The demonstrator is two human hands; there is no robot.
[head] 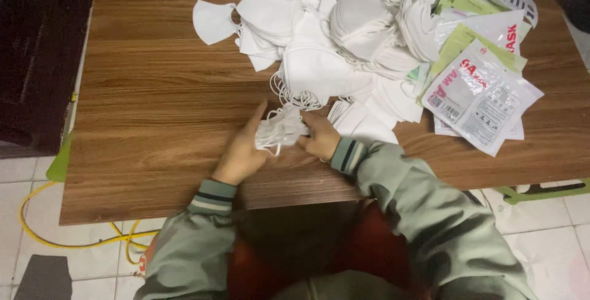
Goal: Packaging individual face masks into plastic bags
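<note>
fingers: your left hand [241,152] and right hand [319,135] both pinch a bundled white mask [279,129]
behind: loose mask pile [332,35] crowds the desk [153,109]
right: sealed packets [482,94]

Soft matt white cloth mask [281,129] bunched between both hands, on a smooth wood-grain table [160,103]. Beyond them, more matt fabric masks [344,35]; to the right, glossy plastic packets [482,94].
</note>
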